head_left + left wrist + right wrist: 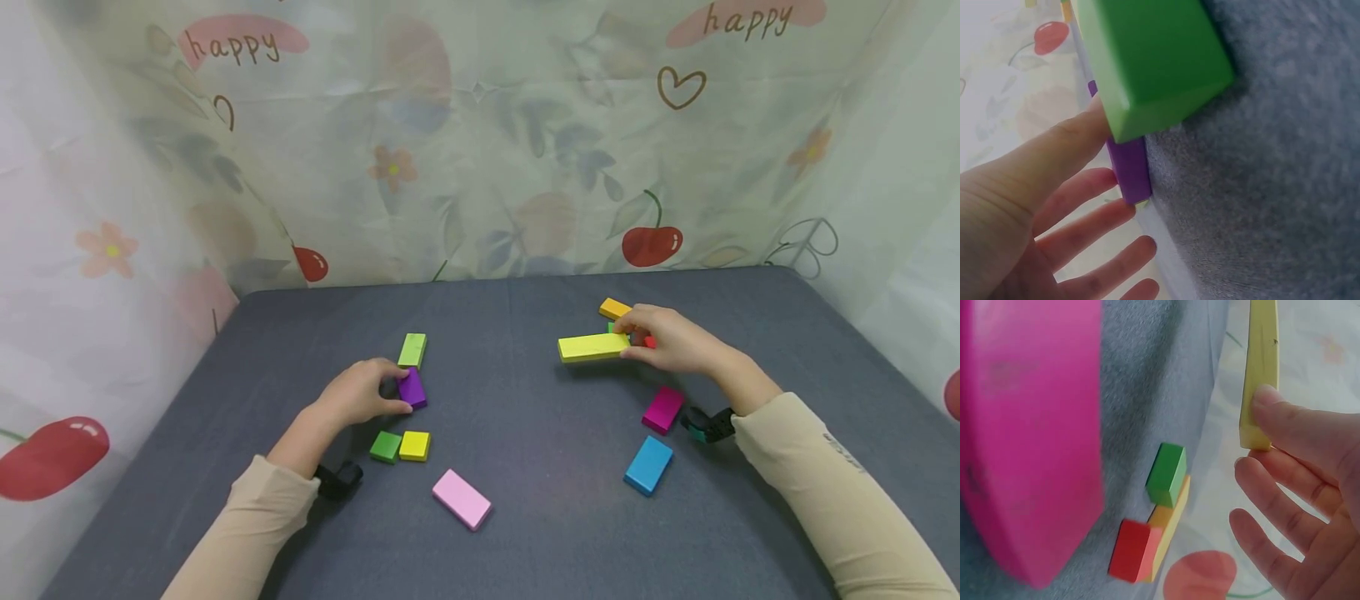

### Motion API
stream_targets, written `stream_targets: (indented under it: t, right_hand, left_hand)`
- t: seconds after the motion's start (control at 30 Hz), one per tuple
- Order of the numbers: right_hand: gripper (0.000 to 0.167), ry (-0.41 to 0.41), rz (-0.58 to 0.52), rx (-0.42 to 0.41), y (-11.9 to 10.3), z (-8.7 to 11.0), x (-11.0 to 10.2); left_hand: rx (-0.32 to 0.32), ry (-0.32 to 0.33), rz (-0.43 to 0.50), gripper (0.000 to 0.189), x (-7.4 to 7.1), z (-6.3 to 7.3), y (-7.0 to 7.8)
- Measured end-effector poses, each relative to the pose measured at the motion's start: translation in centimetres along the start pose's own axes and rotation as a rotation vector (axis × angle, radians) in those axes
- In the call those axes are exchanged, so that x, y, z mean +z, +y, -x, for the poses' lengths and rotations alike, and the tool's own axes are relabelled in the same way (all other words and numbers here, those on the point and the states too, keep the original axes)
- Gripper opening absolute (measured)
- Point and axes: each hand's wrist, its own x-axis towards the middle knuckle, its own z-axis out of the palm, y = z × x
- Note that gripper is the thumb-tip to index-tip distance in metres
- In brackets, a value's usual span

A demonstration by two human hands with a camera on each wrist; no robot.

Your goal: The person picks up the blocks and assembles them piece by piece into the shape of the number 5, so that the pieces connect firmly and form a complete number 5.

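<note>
My left hand (pixel 356 393) holds a purple block (pixel 413 390) between thumb and fingers, low over the table at the left. A light green block (pixel 412 350) lies just beyond it. In the left wrist view the purple block (pixel 1131 172) shows partly behind the thumb and a green block (pixel 1160 56). Farther right, my right hand (pixel 672 340) pinches one end of a long yellow block (pixel 589 347), raised above the table. The right wrist view has this yellow block (pixel 1261 362) under the thumb, its other end out of frame. Below sit green (pixel 1167 474), red (pixel 1132 550) and orange (pixel 1171 519) blocks.
Nearer my left wrist, a green block (pixel 386 447) and a yellow block (pixel 415 446) lie side by side. A pink block (pixel 462 500) is at the front middle. Magenta (pixel 663 410) and blue (pixel 648 466) blocks lie near the right wrist. A printed curtain (pixel 480 167) borders the table.
</note>
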Motion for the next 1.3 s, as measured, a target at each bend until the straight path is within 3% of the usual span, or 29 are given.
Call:
stream_targets:
  t: [0.17,0.53,1.3]
  right_hand:
    - [0.027,0.004,-0.001,-0.031,-0.5,-0.6,0.1]
    - [0.025,-0.004,-0.024,-0.067,-1.2,-1.9,0.6]
    - [0.027,-0.022,-0.044,-0.064,-2.1,-3.7,1.5]
  left_hand:
    - [0.027,0.012,-0.043,0.053,0.1,0.0,0.1]
    - [0.025,0.017,-0.028,0.050,0.1,0.1,0.2]
    - [0.103,0.094,-0.016,0.032,0.5,-0.3,0.0]
